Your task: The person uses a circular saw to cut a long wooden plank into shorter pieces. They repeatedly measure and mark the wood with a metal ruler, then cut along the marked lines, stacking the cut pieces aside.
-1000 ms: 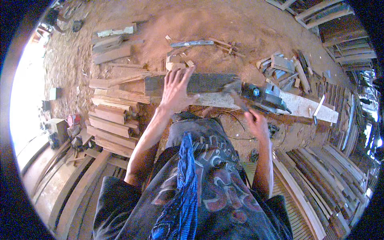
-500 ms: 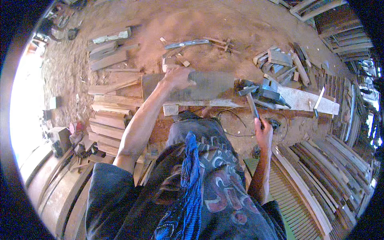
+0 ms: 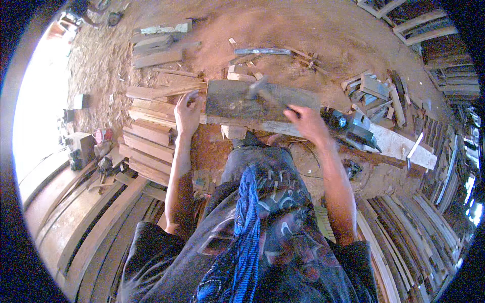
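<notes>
My right hand [image 3: 308,122] is wrapped round the handle of a hammer [image 3: 258,88], which lies over the middle of a dark wide board [image 3: 222,98]. The hammer's head is smeared by motion, so I cannot tell whether it touches the wood. Just off the board's left end is my left hand [image 3: 187,115], its fingers loosely bent and the thumb apart from them; nothing shows in it. The board lies across a low support in front of me, with a pale wood block [image 3: 234,132] at its near edge.
Right of the board, a dark power tool [image 3: 348,127] with a cord sits on a pale plank [image 3: 404,150]. Stacked boards [image 3: 146,136] lie at the left, timber lengths [image 3: 399,227] at the right. Offcuts [image 3: 374,88] and a long metal-grey bar [image 3: 262,51] lie on the earth beyond.
My left hand has come off the board's top and moved to its left end. My right hand has carried the hammer leftward from beside the power tool to over the board. The view has shifted.
</notes>
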Demonstrator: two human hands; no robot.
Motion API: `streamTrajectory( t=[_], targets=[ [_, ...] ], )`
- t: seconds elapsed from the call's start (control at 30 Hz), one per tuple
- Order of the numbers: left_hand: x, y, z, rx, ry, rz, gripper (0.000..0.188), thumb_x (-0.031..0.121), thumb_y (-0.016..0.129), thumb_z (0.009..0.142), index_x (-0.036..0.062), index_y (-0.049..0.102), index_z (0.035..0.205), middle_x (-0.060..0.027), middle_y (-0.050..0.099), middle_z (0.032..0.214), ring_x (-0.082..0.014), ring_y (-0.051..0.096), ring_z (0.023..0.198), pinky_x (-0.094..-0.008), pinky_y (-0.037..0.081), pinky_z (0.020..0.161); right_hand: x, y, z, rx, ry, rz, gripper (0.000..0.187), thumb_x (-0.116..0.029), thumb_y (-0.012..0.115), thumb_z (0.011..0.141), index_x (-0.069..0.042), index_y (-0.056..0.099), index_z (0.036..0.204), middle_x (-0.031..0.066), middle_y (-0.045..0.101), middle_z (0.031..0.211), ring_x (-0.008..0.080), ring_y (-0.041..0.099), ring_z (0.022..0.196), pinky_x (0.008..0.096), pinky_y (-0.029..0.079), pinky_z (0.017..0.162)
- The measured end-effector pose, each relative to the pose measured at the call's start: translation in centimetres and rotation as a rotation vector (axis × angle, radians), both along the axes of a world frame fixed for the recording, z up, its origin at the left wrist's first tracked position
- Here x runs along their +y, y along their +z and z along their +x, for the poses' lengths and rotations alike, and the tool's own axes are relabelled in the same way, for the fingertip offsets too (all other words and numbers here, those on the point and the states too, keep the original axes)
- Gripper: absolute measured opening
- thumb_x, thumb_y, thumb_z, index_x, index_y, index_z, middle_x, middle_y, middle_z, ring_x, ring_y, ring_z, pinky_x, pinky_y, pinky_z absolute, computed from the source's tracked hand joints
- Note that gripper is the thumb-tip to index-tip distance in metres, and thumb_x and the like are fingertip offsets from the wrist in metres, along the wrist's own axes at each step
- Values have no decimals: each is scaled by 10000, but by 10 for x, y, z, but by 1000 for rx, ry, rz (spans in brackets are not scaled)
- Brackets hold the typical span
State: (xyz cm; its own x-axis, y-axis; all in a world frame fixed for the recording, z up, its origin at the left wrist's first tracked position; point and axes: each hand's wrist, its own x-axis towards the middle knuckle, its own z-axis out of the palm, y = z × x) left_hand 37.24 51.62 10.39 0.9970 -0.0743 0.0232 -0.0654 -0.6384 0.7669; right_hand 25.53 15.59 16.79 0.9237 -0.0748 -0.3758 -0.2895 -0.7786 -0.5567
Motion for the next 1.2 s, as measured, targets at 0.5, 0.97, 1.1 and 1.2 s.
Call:
streamTrajectory(
  t=[0.5, 0.97, 1.1, 1.2],
  targets=[
    [-63, 31, -17, -130, -195, 39, 366, 223, 721, 842, 75, 678, 1174, -190, 656, 1108, -394, 615, 1050, -454, 495, 926, -7, 4, -123, 41, -387, 105, 507, -452, 625, 957, -23, 675, 1223, 226, 722, 1016, 355, 712, 939, 409, 544, 831],
    [-255, -3, -19, -100, -1048, 819, 1241, 590, 842, 591, 300, 178, 1599, -199, 147, 1637, -431, 162, 1500, -598, 157, 1209, 119, -199, -446, 208, -1569, 419, 321, -355, 717, 907, -85, 623, 1054, 31, 659, 830, 222, 601, 726, 397, 489, 627],
    [-238, -19, -23, -171, -1131, 726, 1244, 562, 849, 568, 312, 190, 1594, -210, 147, 1633, -445, 203, 1482, -602, 212, 1192, 237, -254, -489, 341, -1803, 502, 323, -352, 717, 907, -85, 622, 1062, 33, 658, 840, 221, 603, 736, 397, 492, 631],
    [-219, -6, -32, -215, -1235, 720, 1251, 527, 856, 554, 298, 197, 1592, -232, 202, 1610, -449, 234, 1470, -590, 249, 1184, 287, -251, -496, 399, -1899, 535, 325, -349, 717, 907, -84, 620, 1068, 34, 657, 848, 221, 604, 743, 397, 494, 634]
  ],
)
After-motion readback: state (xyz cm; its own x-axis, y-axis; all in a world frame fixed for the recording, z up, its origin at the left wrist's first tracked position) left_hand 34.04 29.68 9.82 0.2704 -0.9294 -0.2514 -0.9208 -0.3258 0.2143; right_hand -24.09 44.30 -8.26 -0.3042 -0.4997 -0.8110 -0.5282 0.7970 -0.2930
